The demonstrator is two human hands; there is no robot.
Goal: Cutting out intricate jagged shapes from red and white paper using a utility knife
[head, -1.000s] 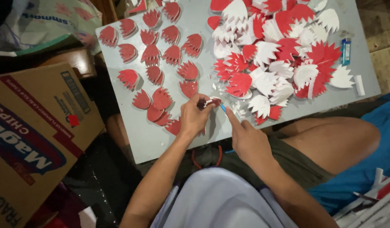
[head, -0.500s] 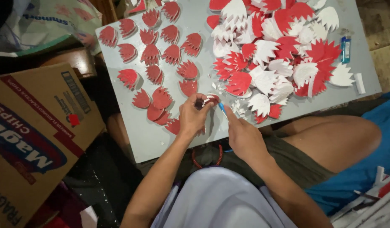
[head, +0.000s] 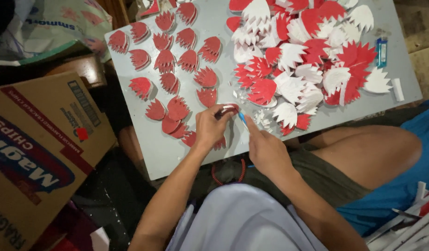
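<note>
My left hand [head: 209, 127] grips a small red-and-white paper cutout [head: 226, 110] just above the grey board [head: 158, 153]. My right hand [head: 265, 148] holds a thin blue tool [head: 242, 119] whose tip touches that cutout. To the left of my hands, finished red scalloped pieces [head: 177, 60] lie spread out in rows. A loose heap of red and white jagged cutouts [head: 307, 60] covers the board's right half.
A blue glue stick [head: 381, 51] and a white cap [head: 398, 89] lie at the board's right edge. A large cardboard box [head: 33, 153] stands at the left. My bare knee [head: 377, 148] sits under the board's right side, on blue cloth [head: 405, 186].
Both hands stay at the same spot on the board; the right hand's tool has shifted slightly against the cutout. The piles have not moved.
</note>
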